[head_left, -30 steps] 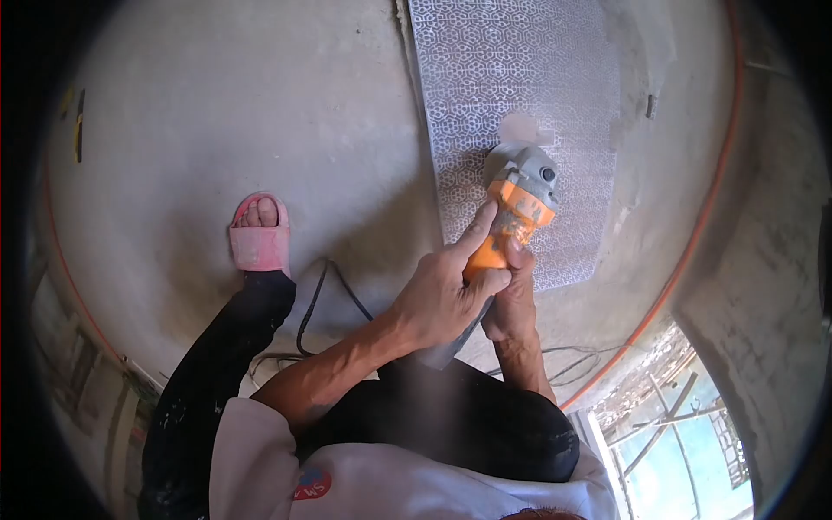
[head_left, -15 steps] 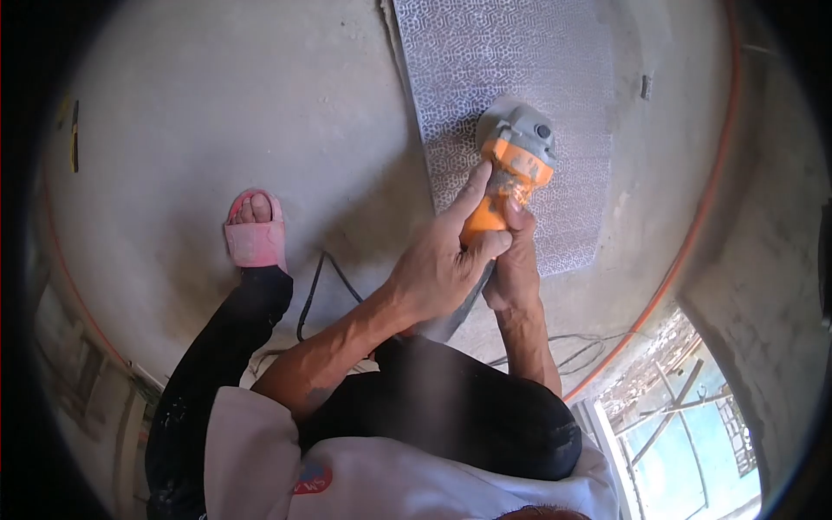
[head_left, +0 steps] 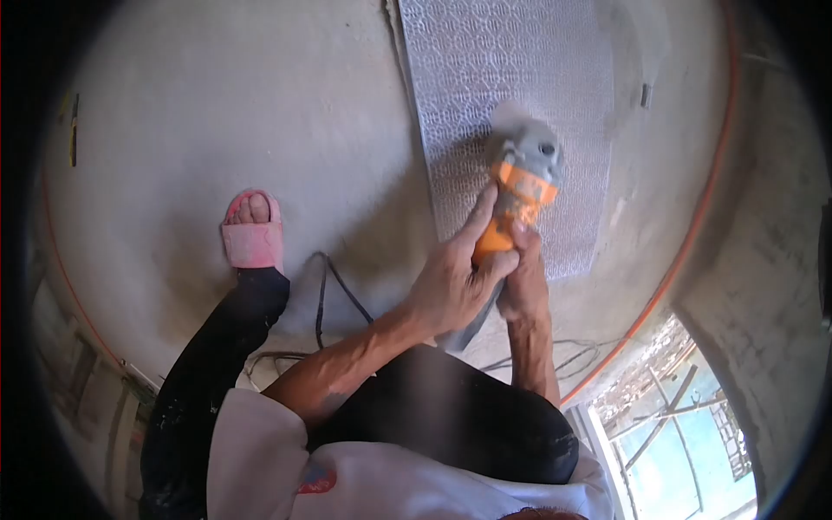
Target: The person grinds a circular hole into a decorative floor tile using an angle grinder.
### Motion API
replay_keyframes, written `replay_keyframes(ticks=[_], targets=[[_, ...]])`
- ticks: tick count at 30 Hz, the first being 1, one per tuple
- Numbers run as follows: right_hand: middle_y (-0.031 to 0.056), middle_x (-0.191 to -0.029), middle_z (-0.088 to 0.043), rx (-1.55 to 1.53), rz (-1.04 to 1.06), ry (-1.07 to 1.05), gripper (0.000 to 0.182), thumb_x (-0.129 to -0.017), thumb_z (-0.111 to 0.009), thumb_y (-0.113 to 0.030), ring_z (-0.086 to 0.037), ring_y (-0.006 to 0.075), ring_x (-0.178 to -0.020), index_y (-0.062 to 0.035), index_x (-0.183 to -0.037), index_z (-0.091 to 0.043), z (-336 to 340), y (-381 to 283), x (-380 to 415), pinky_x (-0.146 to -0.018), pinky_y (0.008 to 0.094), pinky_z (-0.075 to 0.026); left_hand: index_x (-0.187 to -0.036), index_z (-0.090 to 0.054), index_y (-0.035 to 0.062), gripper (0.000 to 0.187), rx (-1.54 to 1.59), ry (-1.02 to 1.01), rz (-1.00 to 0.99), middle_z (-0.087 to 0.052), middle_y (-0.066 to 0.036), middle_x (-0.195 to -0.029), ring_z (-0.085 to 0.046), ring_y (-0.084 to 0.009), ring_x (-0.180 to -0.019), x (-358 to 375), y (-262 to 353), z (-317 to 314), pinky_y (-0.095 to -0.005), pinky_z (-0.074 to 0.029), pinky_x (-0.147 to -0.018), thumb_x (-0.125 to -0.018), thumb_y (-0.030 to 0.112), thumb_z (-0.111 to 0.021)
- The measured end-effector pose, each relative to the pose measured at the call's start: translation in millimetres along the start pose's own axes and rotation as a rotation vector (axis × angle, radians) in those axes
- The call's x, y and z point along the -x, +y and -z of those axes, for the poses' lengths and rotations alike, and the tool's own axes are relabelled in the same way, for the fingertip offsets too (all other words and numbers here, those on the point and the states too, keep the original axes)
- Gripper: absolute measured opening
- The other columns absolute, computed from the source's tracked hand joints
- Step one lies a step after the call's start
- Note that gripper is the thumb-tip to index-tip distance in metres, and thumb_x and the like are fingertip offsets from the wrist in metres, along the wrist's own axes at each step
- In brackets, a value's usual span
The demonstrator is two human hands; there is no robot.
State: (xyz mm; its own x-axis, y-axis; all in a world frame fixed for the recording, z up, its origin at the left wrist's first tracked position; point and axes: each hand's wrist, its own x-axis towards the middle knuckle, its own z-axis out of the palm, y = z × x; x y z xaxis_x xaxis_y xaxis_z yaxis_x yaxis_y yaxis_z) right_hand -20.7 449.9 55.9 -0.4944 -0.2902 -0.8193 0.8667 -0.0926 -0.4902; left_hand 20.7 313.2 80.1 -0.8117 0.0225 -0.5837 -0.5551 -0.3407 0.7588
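An orange and grey angle grinder (head_left: 517, 186) is held in both hands over a grey patterned sheet (head_left: 568, 78). My left hand (head_left: 459, 282) wraps its body from the left, with the index finger stretched along the orange housing. From the right, my right hand (head_left: 525, 282) grips the same body, thumb lying on top. The grinder's head and the blurred disc beside it overlap the middle of the sheet, pointing away from me. Its dark rear end angles back toward my knee.
A black cable (head_left: 322, 299) loops on the concrete floor (head_left: 217, 104) left of my arms. My foot in a pink slipper (head_left: 253, 243) rests at left. An orange hose (head_left: 693, 234) curves along the right. A yellow and black tool (head_left: 74, 130) lies far left; a small dark piece (head_left: 646, 95) lies right of the sheet.
Both hands have drawn the grinder slightly toward me and to the right across the sheet. The black cable's loop has shifted a little.
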Motion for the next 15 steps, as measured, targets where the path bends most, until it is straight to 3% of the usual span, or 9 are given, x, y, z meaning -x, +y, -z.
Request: replay_keyframes(ticks=[4,7,12,15], targets=[[0.0122,-0.117,-0.059,0.059,0.043,0.030,0.061,-0.093,-0.053,-0.044,-0.059,0.0229,-0.109,0.0016,-0.132,-0.045,9,1,3,-0.094,0.0354,-0.047,-0.151,-0.016,-0.0043,0.082,-0.034,0.012,-0.007,-0.043,-0.033,-0.140,-0.048,-0.0355,-0.130,-3,-9,-10,-0.0359,-0.039,-0.105,-0.090,0.034,-0.056],[0.0126,-0.119,-0.058,0.055,0.062,0.032,0.062,-0.093,-0.053,-0.044,-0.059,0.0235,-0.110,0.0014,-0.134,-0.044,8,9,5,-0.094,0.0352,-0.047,-0.151,-0.017,-0.0021,0.081,-0.230,0.067,-0.176,-0.053,-0.032,-0.129,-0.056,-0.0347,-0.120,3,-22,-13,-0.0355,-0.044,-0.099,-0.090,0.033,-0.056],[0.0125,-0.118,-0.058,0.024,0.018,0.094,0.060,-0.093,-0.053,-0.043,-0.060,0.0231,-0.107,0.0007,-0.132,-0.045,19,16,10,-0.092,0.0350,-0.048,-0.152,-0.016,0.0009,0.084,0.019,0.040,-0.006,-0.044,-0.033,-0.139,-0.049,-0.0381,-0.128,2,-23,-17,-0.0384,-0.040,-0.104,-0.089,0.038,-0.056],[0.0120,-0.115,-0.059,0.024,0.093,0.061,0.059,-0.093,-0.053,-0.044,-0.061,0.0230,-0.104,0.0008,-0.130,-0.046,12,14,4,-0.091,0.0350,-0.048,-0.152,-0.017,0.0000,0.084,-0.165,0.002,-0.040,-0.047,-0.033,-0.136,-0.053,-0.0382,-0.123,2,-26,-15,-0.0380,-0.043,-0.101,-0.089,0.038,-0.056]])
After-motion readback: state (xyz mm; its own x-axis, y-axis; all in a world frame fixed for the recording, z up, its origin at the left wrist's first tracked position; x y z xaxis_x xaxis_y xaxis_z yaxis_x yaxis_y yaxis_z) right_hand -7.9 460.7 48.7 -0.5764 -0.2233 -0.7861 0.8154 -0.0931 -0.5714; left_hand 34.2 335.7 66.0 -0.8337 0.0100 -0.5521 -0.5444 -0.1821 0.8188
